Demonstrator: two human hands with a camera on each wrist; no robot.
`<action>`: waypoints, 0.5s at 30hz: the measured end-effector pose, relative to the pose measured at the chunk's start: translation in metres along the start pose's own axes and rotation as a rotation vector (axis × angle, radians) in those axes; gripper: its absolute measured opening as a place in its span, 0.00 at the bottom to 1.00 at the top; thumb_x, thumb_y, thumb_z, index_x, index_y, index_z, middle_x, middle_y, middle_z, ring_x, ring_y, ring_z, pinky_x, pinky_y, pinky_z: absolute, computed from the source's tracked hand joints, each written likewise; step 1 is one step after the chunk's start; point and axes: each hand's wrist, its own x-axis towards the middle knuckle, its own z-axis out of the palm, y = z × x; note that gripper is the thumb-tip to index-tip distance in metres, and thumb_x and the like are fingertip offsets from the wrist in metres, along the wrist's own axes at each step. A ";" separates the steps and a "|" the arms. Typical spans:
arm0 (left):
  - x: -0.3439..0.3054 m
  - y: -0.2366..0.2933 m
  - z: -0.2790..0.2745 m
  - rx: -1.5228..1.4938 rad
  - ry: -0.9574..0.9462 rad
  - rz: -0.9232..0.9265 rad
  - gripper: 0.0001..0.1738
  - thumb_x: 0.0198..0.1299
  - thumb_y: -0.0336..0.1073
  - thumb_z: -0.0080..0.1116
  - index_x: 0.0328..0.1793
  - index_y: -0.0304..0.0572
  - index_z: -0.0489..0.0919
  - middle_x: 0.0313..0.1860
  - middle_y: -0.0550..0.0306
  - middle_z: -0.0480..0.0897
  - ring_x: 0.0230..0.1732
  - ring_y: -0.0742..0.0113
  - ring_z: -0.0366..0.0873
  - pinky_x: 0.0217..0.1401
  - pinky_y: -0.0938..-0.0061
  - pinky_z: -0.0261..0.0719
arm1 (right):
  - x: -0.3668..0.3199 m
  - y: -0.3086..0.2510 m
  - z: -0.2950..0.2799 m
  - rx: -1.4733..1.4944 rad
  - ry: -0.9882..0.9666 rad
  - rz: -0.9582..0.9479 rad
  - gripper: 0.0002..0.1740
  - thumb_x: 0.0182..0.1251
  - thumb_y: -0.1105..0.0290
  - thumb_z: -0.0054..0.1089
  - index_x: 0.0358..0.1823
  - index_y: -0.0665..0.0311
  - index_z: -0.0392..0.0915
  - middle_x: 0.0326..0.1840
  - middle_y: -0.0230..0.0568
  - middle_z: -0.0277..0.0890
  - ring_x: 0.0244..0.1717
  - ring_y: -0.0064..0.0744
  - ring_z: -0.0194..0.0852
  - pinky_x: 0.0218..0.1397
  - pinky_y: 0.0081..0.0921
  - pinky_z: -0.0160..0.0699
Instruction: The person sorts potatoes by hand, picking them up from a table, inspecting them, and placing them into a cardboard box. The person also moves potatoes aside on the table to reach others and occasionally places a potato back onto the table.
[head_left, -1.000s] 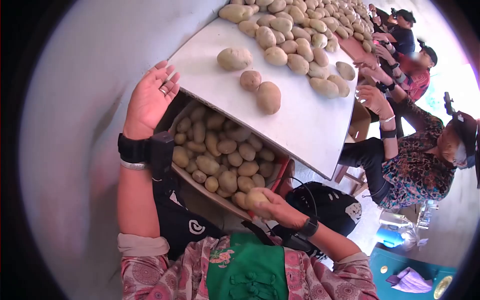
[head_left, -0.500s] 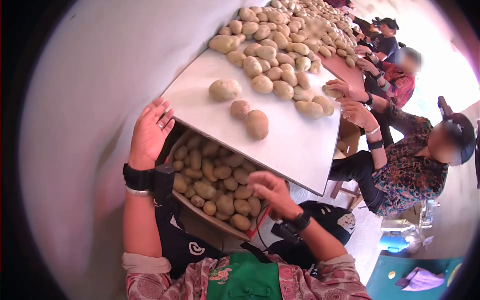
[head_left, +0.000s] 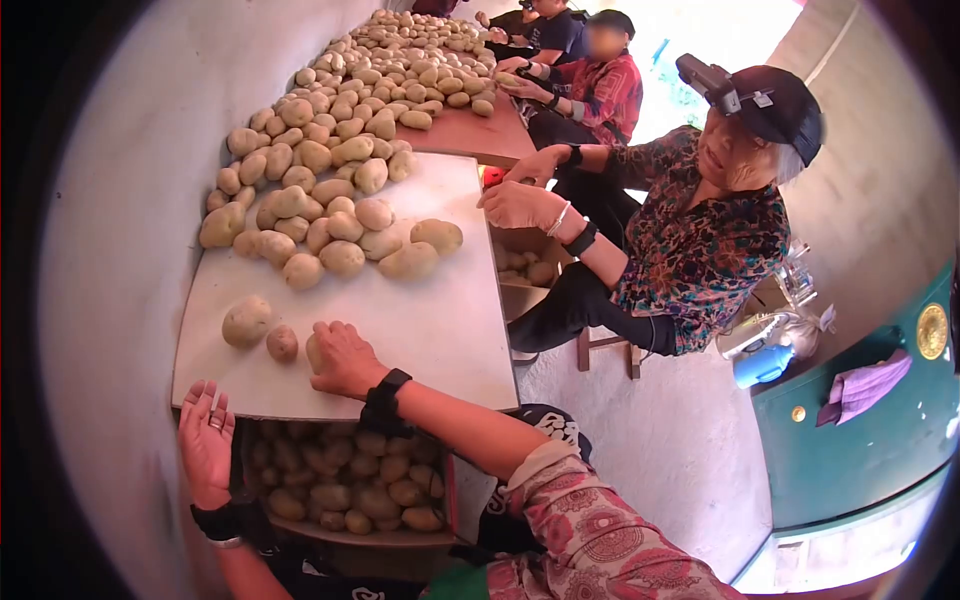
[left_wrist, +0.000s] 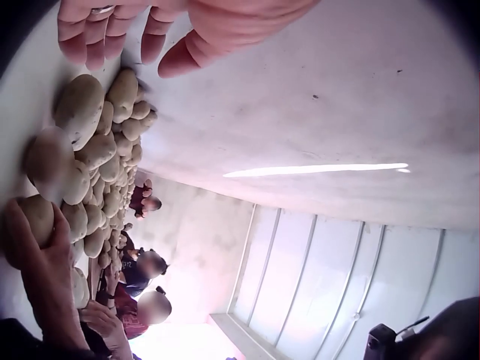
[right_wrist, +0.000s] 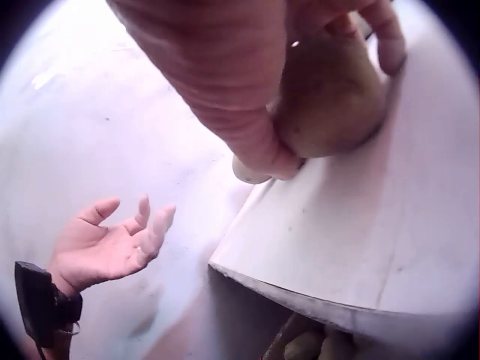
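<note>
My right hand is over the white tabletop, its thumb and fingers around a potato that sits at the board's surface. Most of that potato is covered by the hand in the head view. To its left lie a small brownish potato and a larger, paler potato. My left hand is off the table's front left corner, palm up with loosely bent fingers and nothing in it.
Under the table's front edge stands a cardboard box of potatoes. A heap of potatoes covers the table's far part, along the wall. A person in a patterned shirt sits at the right edge, with others farther back.
My right hand has let go of a potato at the box, risen to the tabletop and taken hold of another there. The head view has turned right; the left hand stays empty.
</note>
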 end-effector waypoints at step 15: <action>0.019 -0.038 0.048 0.341 0.001 0.035 0.22 0.62 0.41 0.55 0.62 0.53 0.68 0.63 0.64 0.70 0.59 0.70 0.67 0.58 0.74 0.63 | -0.158 0.008 0.015 0.179 -0.328 -0.423 0.40 0.40 0.71 0.67 0.60 0.63 0.61 0.55 0.56 0.61 0.54 0.54 0.63 0.50 0.44 0.70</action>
